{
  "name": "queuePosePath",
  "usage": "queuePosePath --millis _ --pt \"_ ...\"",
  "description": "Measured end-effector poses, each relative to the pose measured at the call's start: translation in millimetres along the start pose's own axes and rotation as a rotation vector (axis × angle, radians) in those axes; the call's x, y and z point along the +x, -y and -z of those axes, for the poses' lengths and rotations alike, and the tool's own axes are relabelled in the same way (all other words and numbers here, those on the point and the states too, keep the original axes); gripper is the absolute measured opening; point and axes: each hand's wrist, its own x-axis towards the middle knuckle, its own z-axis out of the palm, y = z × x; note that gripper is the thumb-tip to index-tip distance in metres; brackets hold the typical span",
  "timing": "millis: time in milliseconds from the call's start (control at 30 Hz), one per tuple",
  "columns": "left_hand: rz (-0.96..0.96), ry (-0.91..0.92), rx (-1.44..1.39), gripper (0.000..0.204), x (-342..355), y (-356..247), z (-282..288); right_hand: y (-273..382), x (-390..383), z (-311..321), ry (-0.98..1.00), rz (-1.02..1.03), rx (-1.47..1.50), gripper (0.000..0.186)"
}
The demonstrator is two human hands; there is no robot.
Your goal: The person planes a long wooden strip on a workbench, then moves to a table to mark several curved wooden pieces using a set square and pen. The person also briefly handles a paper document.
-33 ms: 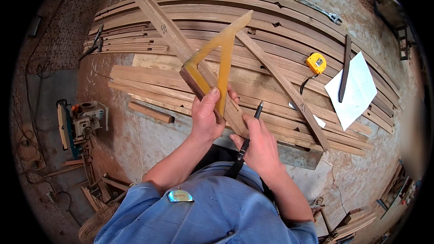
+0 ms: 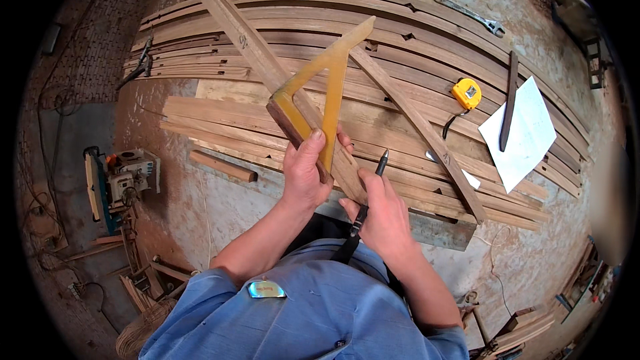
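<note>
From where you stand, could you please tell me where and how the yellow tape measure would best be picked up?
Grip the yellow tape measure across its squarish case, coming straight down from above. It lies flat on the curved wooden slats, apart from the dark strip beside it, so both flanks look free. Its dark cord trails toward the lower left, so pinching the other two sides probably avoids it.
</note>
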Motion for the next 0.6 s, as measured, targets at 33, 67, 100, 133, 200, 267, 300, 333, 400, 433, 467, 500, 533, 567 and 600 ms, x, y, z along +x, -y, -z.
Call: queuePosePath --millis 33,67,100,133,200,267,300,333,400,433,467,500,533,567,600 --pt "-0.012 0.008 0.006 0.033 -0.2 0.3 -1.4 0.3 -0.5 0.0 -0.005 0.0 0.0 0.051" --pt "-0.022 0.016 0.012 0.033 -0.6 0.6 -2.9 0.6 -1.0 -0.2 -0.011 -0.001 0.0 0.051" --pt "-0.032 0.025 0.018 0.033 -0.8 0.8 -4.2 0.9 -1.5 -0.4 -0.018 -0.003 -0.001 0.051" --pt "-0.036 0.016 0.026 0.033 -0.9 1.2 -5.1 1.2 -1.7 -0.8 -0.028 0.0 0.0 0.051" --pt "-0.047 -0.004 0.041 0.034 -2.3 1.5 -6.6 1.6 -2.9 -1.2 -0.046 0.007 0.001 0.051" --pt "-0.047 -0.001 0.034 0.034 -3.5 1.7 -6.7 1.6 -3.8 -1.2 -0.044 0.006 -0.007 0.051" --pt "-0.047 0.002 0.031 0.034 -3.9 1.5 -6.7 1.5 -3.9 -1.2 -0.044 0.005 -0.012 0.051" --pt "-0.049 0.008 0.032 0.034 -4.3 1.1 -6.6 1.5 -3.9 -1.2 -0.049 0.014 -0.013 0.052" --pt "-0.052 0.02 0.035 0.035 -5.2 -0.1 -6.8 1.6 -4.0 -0.9 -0.059 0.031 -0.016 0.052" --pt "-0.058 0.028 0.04 0.035 -5.4 -0.4 -6.3 1.3 -3.9 -1.2 -0.065 0.04 -0.017 0.052" --pt "-0.065 0.035 0.044 0.036 -5.8 0.0 -5.3 0.7 -4.2 -1.7 -0.07 0.05 -0.019 0.052" --pt "-0.071 0.042 0.048 0.036 -6.2 0.1 -4.8 0.5 -4.1 -2.0 -0.074 0.06 -0.021 0.053" --pt "-0.073 0.044 0.049 0.037 -6.6 -0.5 -5.3 0.9 -3.8 -1.4 -0.078 0.066 -0.022 0.053" --pt "-0.074 0.046 0.049 0.037 -7.2 -1.3 -6.1 1.6 -3.8 -0.8 -0.081 0.071 -0.024 0.053" --pt "-0.075 0.048 0.049 0.038 -7.8 -1.9 -6.7 1.9 -3.7 -0.5 -0.084 0.076 -0.025 0.053"
